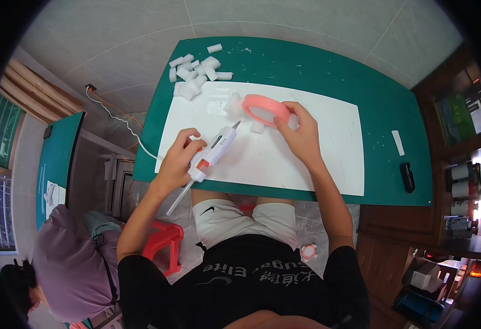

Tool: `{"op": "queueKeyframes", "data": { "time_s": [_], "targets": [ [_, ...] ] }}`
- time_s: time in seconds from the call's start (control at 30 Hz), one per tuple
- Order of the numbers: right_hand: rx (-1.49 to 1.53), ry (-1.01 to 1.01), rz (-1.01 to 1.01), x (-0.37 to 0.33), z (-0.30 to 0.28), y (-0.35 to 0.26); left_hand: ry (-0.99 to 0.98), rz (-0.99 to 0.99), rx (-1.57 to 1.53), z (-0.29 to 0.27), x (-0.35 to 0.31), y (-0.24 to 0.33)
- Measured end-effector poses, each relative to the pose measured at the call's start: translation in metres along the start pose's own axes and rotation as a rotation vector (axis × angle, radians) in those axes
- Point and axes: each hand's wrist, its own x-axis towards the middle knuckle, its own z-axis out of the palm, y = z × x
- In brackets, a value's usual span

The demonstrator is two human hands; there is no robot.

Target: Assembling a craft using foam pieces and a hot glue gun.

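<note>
My left hand is closed around a white hot glue gun with an orange trigger. A glue stick juts from its rear end, and its nozzle points up and right, just short of the ring. With thumb and fingers, my right hand grips a pink ring by its right side, tilted above the white sheet. A translucent white foam piece is at the ring's left edge; whether it is stuck on, I cannot tell. Below the ring, a small white foam block shows.
A white sheet covers much of the green table. White foam blocks are heaped at the far left. A white strip and a black object lie at the right. A white cord runs from a wall socket; a person sits lower left.
</note>
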Motion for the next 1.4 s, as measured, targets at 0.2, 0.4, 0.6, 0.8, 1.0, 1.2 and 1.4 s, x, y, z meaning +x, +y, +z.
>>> {"op": "queueKeyframes", "data": {
  "time_s": [0.2, 0.4, 0.6, 0.8, 1.0, 1.2, 1.4],
  "targets": [
    [-0.048, 0.048, 0.019, 0.004, -0.014, 0.008, -0.03, -0.088, 0.007, 0.012, -0.013, -0.017],
    [-0.078, 0.066, 0.004, 0.007, -0.013, 0.008, -0.135, -0.287, 0.039, 0.002, 0.013, -0.037],
    [-0.081, 0.038, 0.031, 0.008, -0.012, 0.012, -0.374, -0.256, -0.014, -0.015, 0.033, -0.045],
    [-0.057, 0.044, 0.011, 0.009, -0.011, 0.012, -0.493, -0.344, -0.171, -0.046, 0.054, -0.063],
    [-0.043, 0.057, 0.012, 0.008, -0.012, 0.014, 0.12, -0.2, 0.401, -0.012, 0.089, -0.1],
    [-0.011, 0.05, -0.052, 0.008, -0.007, 0.016, 0.149, -0.445, 0.351, -0.001, 0.1, -0.112],
    [-0.018, 0.047, -0.065, 0.007, -0.009, 0.014, 0.036, -0.252, 0.397, 0.001, 0.103, -0.121]
  ]
}}
